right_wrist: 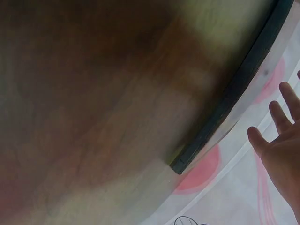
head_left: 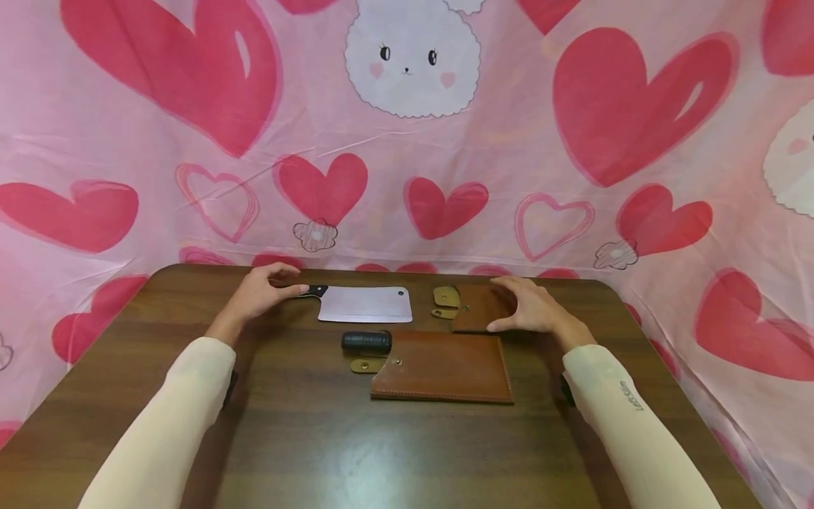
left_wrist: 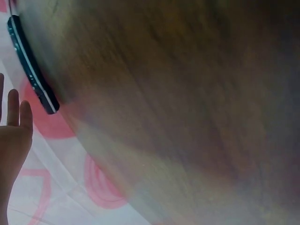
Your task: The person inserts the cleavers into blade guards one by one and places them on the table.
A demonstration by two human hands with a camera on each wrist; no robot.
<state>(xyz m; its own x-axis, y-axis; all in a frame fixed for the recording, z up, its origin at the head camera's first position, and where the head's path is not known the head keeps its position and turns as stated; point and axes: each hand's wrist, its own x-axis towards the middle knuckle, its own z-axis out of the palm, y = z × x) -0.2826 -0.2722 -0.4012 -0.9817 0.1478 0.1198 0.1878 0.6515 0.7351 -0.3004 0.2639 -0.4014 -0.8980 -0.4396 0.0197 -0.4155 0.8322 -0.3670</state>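
Observation:
A cleaver [head_left: 365, 305] with a bare metal blade lies at the back of the table, its black handle [left_wrist: 33, 65] to the left. My left hand [head_left: 257, 291] is beside that handle, fingers loosely spread; the left wrist view shows a gap between them. To the right lies a small brown leather sheath [head_left: 478, 311] with tan snap straps. My right hand [head_left: 528, 307] is spread around its right end; whether it touches is unclear. In front, a larger brown leather sheath [head_left: 445, 367] has a black handle [head_left: 367, 342] sticking out at its left, the rest hidden.
Everything lies on a brown wooden table [head_left: 305, 438] with rounded back corners. A pink cloth [head_left: 445, 148] with hearts hangs close behind and along both sides. In the right wrist view a long dark edge [right_wrist: 229, 93] lies near the hand.

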